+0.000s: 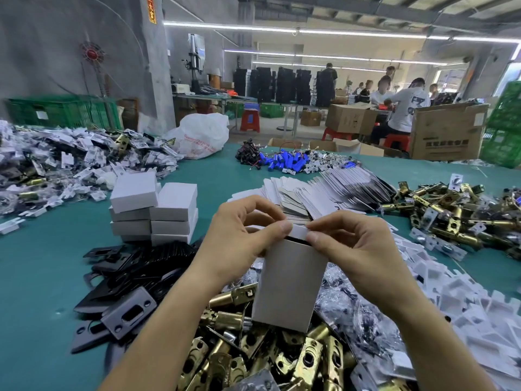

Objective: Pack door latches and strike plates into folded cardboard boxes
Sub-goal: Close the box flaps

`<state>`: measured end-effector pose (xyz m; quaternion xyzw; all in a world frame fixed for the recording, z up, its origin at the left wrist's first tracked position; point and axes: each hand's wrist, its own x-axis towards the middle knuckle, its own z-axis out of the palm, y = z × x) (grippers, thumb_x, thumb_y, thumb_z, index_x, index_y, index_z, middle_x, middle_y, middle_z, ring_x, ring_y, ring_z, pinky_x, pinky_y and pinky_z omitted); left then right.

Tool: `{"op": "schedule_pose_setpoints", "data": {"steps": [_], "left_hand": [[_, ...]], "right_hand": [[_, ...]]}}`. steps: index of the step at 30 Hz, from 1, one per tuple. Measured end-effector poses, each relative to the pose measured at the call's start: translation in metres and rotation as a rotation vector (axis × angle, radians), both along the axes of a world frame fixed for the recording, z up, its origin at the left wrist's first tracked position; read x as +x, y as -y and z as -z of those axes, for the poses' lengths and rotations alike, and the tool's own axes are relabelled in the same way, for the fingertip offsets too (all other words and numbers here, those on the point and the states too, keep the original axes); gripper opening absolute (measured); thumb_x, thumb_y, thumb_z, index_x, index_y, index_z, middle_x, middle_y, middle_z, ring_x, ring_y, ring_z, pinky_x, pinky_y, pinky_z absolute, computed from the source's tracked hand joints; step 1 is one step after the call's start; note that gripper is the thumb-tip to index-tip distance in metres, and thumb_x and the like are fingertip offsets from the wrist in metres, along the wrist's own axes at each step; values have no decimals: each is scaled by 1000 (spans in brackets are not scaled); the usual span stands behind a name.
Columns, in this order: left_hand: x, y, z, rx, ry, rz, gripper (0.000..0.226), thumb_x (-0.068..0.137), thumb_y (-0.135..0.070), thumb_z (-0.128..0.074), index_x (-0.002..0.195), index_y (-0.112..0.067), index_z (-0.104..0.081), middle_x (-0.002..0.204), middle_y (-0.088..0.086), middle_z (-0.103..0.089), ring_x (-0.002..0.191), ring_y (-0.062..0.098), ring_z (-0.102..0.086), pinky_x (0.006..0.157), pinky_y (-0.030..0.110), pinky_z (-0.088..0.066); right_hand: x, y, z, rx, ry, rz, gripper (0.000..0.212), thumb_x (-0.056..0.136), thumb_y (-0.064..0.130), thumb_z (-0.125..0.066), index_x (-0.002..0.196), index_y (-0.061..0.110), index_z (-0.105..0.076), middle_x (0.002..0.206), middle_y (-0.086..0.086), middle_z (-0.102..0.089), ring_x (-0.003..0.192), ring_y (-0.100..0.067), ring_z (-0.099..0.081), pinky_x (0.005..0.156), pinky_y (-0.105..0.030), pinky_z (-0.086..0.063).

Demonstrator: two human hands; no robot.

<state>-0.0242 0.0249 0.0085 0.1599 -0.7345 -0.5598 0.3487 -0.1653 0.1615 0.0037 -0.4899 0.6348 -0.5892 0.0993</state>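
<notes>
Brass latches [253, 359] are heaped right under the wrists. Between the hands the cardboard box [290, 286] stands upright, long axis vertical. Left hand [239, 235] and right hand [355, 249], equally near, each pinch its top flap [298, 232]. Black strike plates [132, 275] lie left of the left hand, closed boxes [155, 213] stacked beyond.

Blue batteries [284, 160] mid-table; white plastic bag [201, 134] behind; red stool [250, 119] beyond.
</notes>
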Motion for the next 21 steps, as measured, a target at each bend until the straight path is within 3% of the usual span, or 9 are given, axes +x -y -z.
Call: {"op": "schedule_pose_setpoints", "data": {"steps": [4,8,12,16,19,21], "left_hand": [[0,-1,-1,-42,12,-33,9,82,-12,-80,77,-16,-75,79,5,-76,80,30,-73,74,49,-60],[2,3,-2,-107,45,-53,17,81,-17,-81,68,-26,-75,76,-4,-76,69,8,-70,69,32,-60],[5,7,-1,-100,70,6,18,70,-16,-91,78,-22,-75,84,-3,-77,74,12,-75,63,25,-58],[6,8,3,-118,168,31,44,57,-17,-97,87,-33,-69,97,-13,-72,77,17,-75,67,36,-63],[3,8,4,-92,138,24,43,58,-12,-96,85,-32,-70,98,-9,-73,79,19,-75,69,44,-63],[4,8,4,-76,109,28,40,57,-11,-97,82,-30,-72,98,-4,-75,81,21,-76,65,43,-63]], "right_hand": [[-2,-2,0,20,23,-10,15,84,8,-76,80,22,-75,82,1,-75,81,-19,-71,75,-37,-57],[-1,-4,-2,58,73,-53,19,85,3,-72,80,21,-76,83,-2,-76,84,-18,-73,79,-38,-58],[-1,-3,-2,47,94,-67,17,85,5,-72,82,21,-77,84,-3,-76,84,-20,-73,75,-34,-58],[-4,-2,2,52,127,-52,15,89,7,-69,88,20,-77,90,-4,-77,91,-27,-72,79,-37,-60],[-5,-2,2,59,139,-53,18,89,7,-69,85,23,-78,91,-4,-77,91,-26,-72,81,-38,-59],[-4,-2,2,64,128,-51,20,89,7,-69,85,25,-77,90,-3,-76,90,-27,-71,80,-41,-59]]}}
